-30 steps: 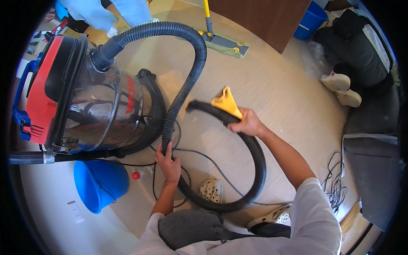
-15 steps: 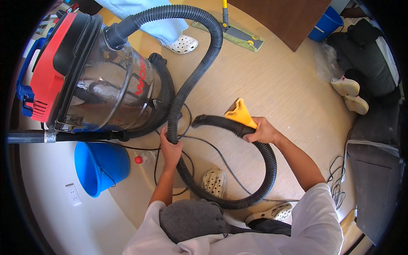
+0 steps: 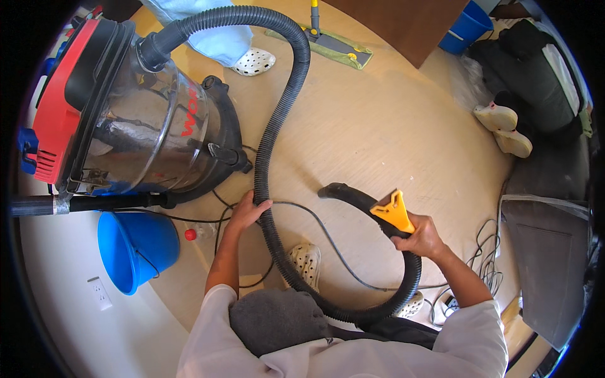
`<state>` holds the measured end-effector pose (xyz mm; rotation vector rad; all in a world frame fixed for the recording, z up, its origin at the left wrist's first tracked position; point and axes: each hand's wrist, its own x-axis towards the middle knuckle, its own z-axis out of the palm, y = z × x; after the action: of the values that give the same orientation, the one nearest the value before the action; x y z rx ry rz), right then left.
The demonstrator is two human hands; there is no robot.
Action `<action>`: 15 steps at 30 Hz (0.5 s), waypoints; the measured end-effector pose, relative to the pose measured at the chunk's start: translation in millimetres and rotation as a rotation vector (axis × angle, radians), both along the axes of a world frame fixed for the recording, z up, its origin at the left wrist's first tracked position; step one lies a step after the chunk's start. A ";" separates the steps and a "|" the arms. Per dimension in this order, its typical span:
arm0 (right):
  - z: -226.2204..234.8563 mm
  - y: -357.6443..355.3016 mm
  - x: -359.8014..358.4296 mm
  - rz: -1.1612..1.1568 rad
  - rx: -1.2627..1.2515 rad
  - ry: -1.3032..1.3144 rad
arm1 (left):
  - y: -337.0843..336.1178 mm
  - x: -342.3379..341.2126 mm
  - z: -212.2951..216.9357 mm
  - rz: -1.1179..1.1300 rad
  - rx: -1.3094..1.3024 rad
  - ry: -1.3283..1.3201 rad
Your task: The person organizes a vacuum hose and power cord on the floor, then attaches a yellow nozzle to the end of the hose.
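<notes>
Our left hand [image 3: 247, 210] is curled around the black ribbed hose [image 3: 277, 126], fingers wrapped over it partway along its run. Our right hand [image 3: 421, 237] is closed in a grip on the same hose near its free end, just behind a yellow nozzle piece [image 3: 393, 211] that sits on top of it. Beyond that piece the hose's black tip points left and lies low over the wooden floor [image 3: 378, 126].

From our left hand the hose climbs in a high arc to the top of the vacuum [image 3: 135, 120], a clear drum with a red and black lid lying tilted on its side. Downward from that hand it loops past our knees and comes back up to our right hand. A thin cable [image 3: 328, 236] crosses the floor inside that loop.

A blue bucket [image 3: 135, 249] lies just below the vacuum, a small red cap [image 3: 190, 234] beside it. A flat mop [image 3: 328, 44] rests at the far edge, near another person's white clog [image 3: 251, 61].
</notes>
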<state>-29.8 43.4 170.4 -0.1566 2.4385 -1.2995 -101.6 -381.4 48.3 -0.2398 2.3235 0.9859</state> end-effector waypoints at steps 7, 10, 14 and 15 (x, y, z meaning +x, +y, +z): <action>14.9 -15.3 -5.4 0.119 0.001 -0.112 | 20.4 -1.7 26.2 -0.109 -0.311 -0.041; 13.9 -4.5 -9.6 0.176 0.093 -0.149 | 37.5 -0.9 43.5 -0.175 -0.499 -0.140; -0.8 -1.9 -25.9 0.056 0.080 -0.125 | 65.5 16.6 27.9 -0.528 -0.804 0.795; -7.8 -5.7 -28.9 0.003 0.050 -0.079 | 69.6 17.8 16.6 -0.710 -0.671 0.965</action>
<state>-58.7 37.7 162.6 -0.0946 2.4003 -1.2190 -83.7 -311.9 64.8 0.9499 3.1279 -0.1355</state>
